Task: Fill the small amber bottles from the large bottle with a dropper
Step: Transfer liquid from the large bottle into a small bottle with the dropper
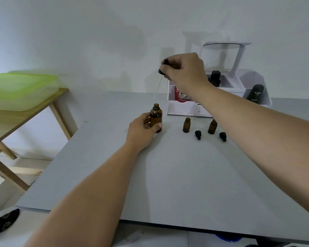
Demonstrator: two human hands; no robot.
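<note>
The large amber bottle [156, 117] stands uncapped on the grey table [177, 175], and my left hand [142, 131] grips its side. My right hand [184, 70] holds the dropper [160, 77] by its black bulb, high above the bottle; the clear glass tube hangs down toward the bottle's mouth, its tip still above it. Two small amber bottles [186, 124] [212, 126] stand open to the right, the far one partly behind my right forearm. Their two black dropper caps [197, 134] [223, 136] lie on the table in front of them.
A white organizer [182, 107] with a mirror, a red tube and black containers stands at the back right against the wall. A wooden side table [25, 113] carrying a green-lidded box [20, 86] is at the left, beyond the table's edge.
</note>
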